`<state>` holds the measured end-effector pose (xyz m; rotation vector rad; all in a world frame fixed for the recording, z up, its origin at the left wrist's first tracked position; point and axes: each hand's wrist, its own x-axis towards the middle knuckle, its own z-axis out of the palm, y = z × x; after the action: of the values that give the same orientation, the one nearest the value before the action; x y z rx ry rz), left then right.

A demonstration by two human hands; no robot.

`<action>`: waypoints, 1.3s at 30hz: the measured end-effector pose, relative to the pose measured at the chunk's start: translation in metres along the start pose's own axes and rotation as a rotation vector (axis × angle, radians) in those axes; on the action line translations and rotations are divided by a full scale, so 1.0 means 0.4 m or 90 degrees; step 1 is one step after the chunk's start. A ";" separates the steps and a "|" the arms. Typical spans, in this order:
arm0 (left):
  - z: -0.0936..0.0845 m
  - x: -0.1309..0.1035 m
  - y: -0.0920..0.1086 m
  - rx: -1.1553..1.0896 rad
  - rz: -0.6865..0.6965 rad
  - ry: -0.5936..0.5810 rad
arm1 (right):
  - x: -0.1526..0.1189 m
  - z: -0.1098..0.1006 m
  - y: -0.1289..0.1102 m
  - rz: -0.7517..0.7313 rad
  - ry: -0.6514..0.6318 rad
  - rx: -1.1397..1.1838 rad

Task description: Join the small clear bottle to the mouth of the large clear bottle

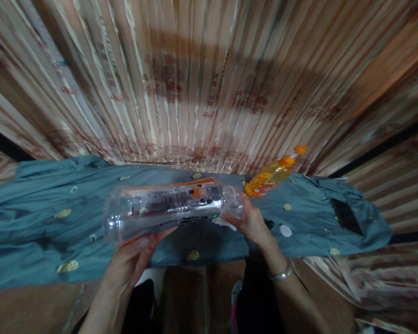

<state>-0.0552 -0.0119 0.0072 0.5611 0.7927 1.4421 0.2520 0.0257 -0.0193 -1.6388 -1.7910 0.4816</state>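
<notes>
A large clear plastic bottle with a printed label lies sideways in my two hands, above a cloth-covered surface. My left hand supports it from below near its wide base at the left. Around the neck end at the right, my right hand is closed with the fingers wrapped on it. A white crumpled piece shows just under the neck; what it is I cannot make out. Beyond my right hand stands an orange pump bottle of yellow-orange liquid.
The blue-green cloth with yellow patterns covers a long narrow surface. A round white disc lies right of my wrist, beside a small dark item. A black phone rests farther right. Patterned curtains hang behind.
</notes>
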 end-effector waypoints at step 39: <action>-0.010 0.008 -0.007 -0.009 0.017 -0.047 | 0.001 0.000 0.002 0.007 0.001 0.005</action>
<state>-0.0567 -0.0094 0.0023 0.6125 0.7177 1.4415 0.2525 0.0263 -0.0196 -1.6442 -1.7777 0.4910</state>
